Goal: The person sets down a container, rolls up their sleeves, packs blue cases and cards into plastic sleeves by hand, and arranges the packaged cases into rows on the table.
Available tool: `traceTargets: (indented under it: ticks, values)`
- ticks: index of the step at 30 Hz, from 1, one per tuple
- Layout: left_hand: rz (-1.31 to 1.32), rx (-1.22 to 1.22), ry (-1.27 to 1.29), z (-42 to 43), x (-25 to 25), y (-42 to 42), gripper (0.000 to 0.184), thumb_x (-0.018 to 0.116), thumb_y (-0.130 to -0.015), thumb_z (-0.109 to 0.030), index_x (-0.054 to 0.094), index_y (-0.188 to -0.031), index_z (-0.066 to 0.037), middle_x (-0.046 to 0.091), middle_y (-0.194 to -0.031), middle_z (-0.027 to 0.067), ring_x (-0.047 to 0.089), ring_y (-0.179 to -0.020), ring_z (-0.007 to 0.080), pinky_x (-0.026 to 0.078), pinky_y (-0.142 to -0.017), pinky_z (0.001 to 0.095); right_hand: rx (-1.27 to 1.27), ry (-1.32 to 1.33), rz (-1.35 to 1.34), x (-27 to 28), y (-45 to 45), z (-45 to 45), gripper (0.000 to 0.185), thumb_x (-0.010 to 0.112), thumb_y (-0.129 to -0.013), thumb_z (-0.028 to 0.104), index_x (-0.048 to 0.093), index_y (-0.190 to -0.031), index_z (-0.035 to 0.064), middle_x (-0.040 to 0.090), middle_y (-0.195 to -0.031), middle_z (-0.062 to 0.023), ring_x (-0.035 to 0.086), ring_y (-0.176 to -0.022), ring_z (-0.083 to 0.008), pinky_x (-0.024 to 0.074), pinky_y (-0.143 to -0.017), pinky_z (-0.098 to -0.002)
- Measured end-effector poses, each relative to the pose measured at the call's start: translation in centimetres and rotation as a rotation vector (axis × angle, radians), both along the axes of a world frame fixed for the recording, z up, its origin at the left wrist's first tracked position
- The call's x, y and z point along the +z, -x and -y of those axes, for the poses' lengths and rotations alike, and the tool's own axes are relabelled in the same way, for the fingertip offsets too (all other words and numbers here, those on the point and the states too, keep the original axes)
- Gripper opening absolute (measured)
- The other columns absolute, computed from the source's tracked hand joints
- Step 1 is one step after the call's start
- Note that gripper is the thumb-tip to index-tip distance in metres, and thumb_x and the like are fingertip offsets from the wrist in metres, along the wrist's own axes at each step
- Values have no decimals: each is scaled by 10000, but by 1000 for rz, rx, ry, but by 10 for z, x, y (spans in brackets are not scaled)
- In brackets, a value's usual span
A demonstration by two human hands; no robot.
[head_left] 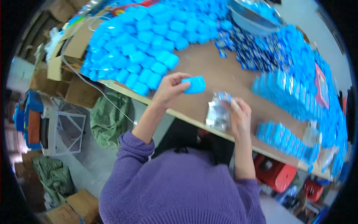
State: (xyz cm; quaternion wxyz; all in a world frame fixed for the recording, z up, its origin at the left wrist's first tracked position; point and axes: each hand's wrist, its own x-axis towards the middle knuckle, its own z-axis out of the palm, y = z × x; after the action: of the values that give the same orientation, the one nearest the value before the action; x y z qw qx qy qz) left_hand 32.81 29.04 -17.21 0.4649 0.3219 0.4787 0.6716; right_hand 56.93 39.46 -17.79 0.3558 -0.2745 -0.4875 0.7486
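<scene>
Over the table's near side, my left hand (171, 89) pinches a small light-blue plastic case (195, 85) with rounded corners between thumb and fingers. To its right, my right hand (240, 114) has its fingers closed on a small blue-and-silver packet (225, 97), slightly blurred. Shiny silver packets (217, 116) lie just under that packet, beside the right hand; how many there are I cannot tell. The case and the packet are apart.
Many matching blue cases (149, 44) are heaped at the left of the brown table (205, 61). Dark-blue printed packets (257, 50) lie behind, below a metal basin (255, 18). Rows of wrapped blue cases (287, 93) and a clear bottle (311, 135) are at right. A red stool (278, 175) stands below.
</scene>
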Motion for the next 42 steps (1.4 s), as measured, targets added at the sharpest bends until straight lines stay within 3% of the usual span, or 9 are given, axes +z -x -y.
traceTargets:
  ticks: [1, 4, 10, 18, 22, 27, 30, 33, 42]
  values:
    - [152, -60, -30, 1, -4, -18, 348, 639, -829, -131, 540, -1108, 52, 615, -1036, 122, 606, -956, 199, 511, -791, 335, 4, 15, -6, -1, -1, -2, 140, 555, -879, 123, 590, -894, -12, 617, -884, -84, 588, -873, -172, 434, -862, -316]
    - [239, -129, -45, 3, -4, -48, 321, 620, -841, -125, 544, -1097, 53, 618, -1026, 119, 609, -943, 195, 516, -786, 335, -14, 55, -46, 0, -7, -3, 126, 562, -877, 115, 590, -881, -8, 625, -884, -85, 593, -854, -167, 437, -838, -304]
    - [200, -103, 43, -2, -15, -63, 300, 620, -845, -134, 553, -1081, 39, 624, -1002, 110, 619, -905, 176, 526, -748, 314, 39, 285, -386, 3, -13, 0, 82, 576, -869, 86, 579, -847, 7, 627, -867, -73, 604, -804, -161, 451, -803, -303]
    - [169, -95, 106, -4, -10, -70, 238, 622, -853, -161, 577, -1007, 14, 627, -906, 76, 617, -790, 139, 523, -646, 286, 38, 95, -271, -9, -19, 0, 93, 617, -845, 107, 562, -858, 33, 622, -899, -73, 577, -847, -152, 437, -806, -298]
    - [243, -134, 168, -2, -3, -70, 212, 639, -844, -162, 602, -954, 15, 626, -823, 62, 600, -721, 116, 515, -629, 263, 57, 72, -339, -11, -22, 2, 75, 610, -847, 94, 564, -862, 37, 614, -895, -60, 553, -860, -132, 428, -803, -300]
    - [143, -174, 178, -2, -2, -71, 240, 655, -818, -143, 612, -982, 28, 631, -866, 73, 603, -780, 123, 516, -668, 264, 91, -46, -116, -8, -28, 6, 75, 606, -842, 88, 564, -848, 26, 605, -957, -86, 542, -933, -144, 416, -846, -312]
    - [138, -201, 122, 0, 3, -72, 265, 661, -801, -114, 611, -1013, 36, 635, -898, 83, 602, -815, 128, 513, -703, 263, 82, -281, -96, 3, -27, 7, 81, 601, -824, 64, 567, -823, -10, 571, -1049, -116, 529, -962, -152, 417, -851, -293]
    - [84, -226, 86, -1, 2, -72, 307, 666, -775, -67, 602, -1054, 43, 634, -958, 98, 599, -871, 135, 499, -770, 265, 84, -258, -138, 3, -30, 6, 88, 602, -816, 61, 568, -809, -20, 557, -1082, -137, 528, -991, -177, 408, -880, -307]
    - [110, -197, 54, 0, 6, -81, 352, 690, -732, 3, 588, -1067, 37, 629, -997, 105, 603, -895, 139, 479, -812, 263, 30, -213, -182, 7, -31, 9, 61, 587, -800, 32, 569, -776, -21, 551, -1109, -149, 518, -1041, -201, 396, -909, -325]
